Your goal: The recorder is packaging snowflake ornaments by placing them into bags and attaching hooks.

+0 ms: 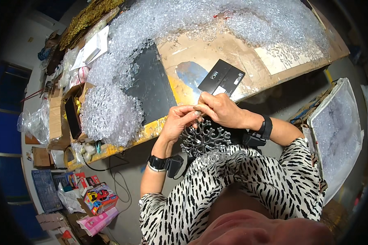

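Note:
A clear plastic snowflake ornament with branching arms hangs just below my two hands, in front of my patterned top. My left hand is closed, its thumb and forefinger pinching at the ornament's upper tip. My right hand meets it there, fingers curled and pressed together at the same spot. Whatever lies between the right fingertips is too small to make out. Beyond the hands, a flat black packet rests on the table near its front edge.
Large heaps of clear plastic pieces cover the table's back and left. A stack of clear snowflakes stands at the left corner. The worktable has a yellow front edge. On the right is a white-lined container; toy boxes lie lower left.

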Available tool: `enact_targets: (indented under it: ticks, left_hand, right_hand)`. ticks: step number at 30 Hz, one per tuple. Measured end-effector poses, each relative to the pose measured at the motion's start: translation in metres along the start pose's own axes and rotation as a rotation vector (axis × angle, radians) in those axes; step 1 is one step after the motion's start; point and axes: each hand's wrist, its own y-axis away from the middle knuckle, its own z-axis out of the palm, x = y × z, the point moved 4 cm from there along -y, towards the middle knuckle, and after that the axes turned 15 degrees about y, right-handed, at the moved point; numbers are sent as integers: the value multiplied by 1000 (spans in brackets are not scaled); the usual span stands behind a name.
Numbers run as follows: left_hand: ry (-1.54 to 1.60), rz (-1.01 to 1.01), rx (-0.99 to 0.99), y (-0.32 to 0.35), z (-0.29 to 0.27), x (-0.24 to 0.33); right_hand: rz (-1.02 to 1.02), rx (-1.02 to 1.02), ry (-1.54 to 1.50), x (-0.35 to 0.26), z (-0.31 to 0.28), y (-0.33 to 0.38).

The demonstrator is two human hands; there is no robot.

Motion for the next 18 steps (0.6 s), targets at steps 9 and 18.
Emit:
enact_targets:
  ticks: [9, 18]
  left_hand:
    - [-82, 85, -36, -10, 11, -15]
    - [-207, 166, 51, -9, 21, -18]
  right_hand:
    - [321, -334, -359, 17, -14, 2]
    - [300, -558, -161, 31, -50, 14]
